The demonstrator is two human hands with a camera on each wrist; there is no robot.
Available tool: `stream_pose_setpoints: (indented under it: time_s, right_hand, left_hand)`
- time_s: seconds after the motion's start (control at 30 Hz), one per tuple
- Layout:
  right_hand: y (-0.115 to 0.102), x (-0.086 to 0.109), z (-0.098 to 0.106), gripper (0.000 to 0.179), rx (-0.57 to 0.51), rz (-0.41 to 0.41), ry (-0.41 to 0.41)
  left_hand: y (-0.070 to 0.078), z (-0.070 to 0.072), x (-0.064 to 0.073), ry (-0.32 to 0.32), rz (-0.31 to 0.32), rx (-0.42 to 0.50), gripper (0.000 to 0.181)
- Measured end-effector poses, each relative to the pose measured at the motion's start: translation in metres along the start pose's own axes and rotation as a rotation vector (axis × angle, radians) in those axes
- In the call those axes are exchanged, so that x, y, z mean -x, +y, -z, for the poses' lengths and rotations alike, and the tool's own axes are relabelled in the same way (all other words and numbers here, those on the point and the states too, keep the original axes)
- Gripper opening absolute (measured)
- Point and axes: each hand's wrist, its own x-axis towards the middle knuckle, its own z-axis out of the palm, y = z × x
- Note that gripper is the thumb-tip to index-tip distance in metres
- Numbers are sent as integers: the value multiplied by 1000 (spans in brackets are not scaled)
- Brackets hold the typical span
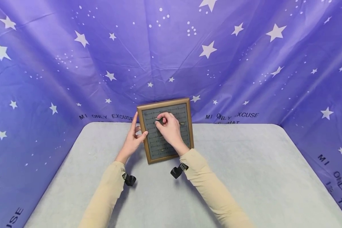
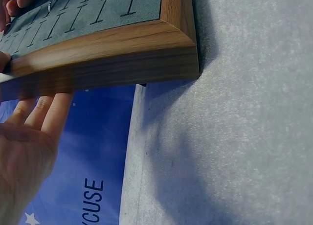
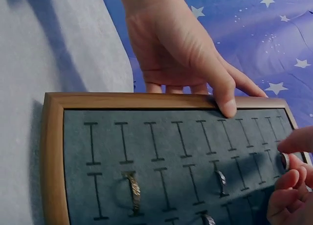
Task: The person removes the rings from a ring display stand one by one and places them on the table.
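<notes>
A wood-framed ring display tray (image 1: 191,133) with a grey-green slotted panel stands tilted upright on the table. My left hand (image 1: 132,139) grips its left side, thumb on the front of the frame and several fingers (image 2: 51,115) against the side and back. In front of the panel, my right hand (image 1: 171,128) pinches a small ring (image 3: 285,160) between thumb and fingertips, close to a slot; whether it touches the slot I cannot tell. A gold-toned ring (image 3: 134,193), a silvery ring (image 3: 221,182) and another partly cut-off ring (image 3: 209,219) sit in slots.
The tray rests on a pale grey table (image 1: 245,177), near its far edge. Behind and at both sides hangs a purple-blue curtain (image 1: 171,47) with white stars and lettering. Dark wrist-worn cameras (image 1: 176,171) hang below both sleeves.
</notes>
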Motion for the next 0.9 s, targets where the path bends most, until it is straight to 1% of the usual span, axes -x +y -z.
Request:
stream_pose_setpoints:
  time_s: [0.17,0.4,0.7,0.9]
  right_hand:
    - [1,2,-8,6,43,13,49]
    - [5,3,-9,5,32,28,92]
    - [7,5,-4,4,-16,43,82]
    - [8,7,0,4,-81,29,31]
  left_hand:
    - [-1,0,1,4,-11,4,86]
    - [-3,-1,0,-5,-64,14,85]
    - [-4,-4,-1,-5,-58,13,85]
    - [-5,-4,-1,6,-76,-12,85]
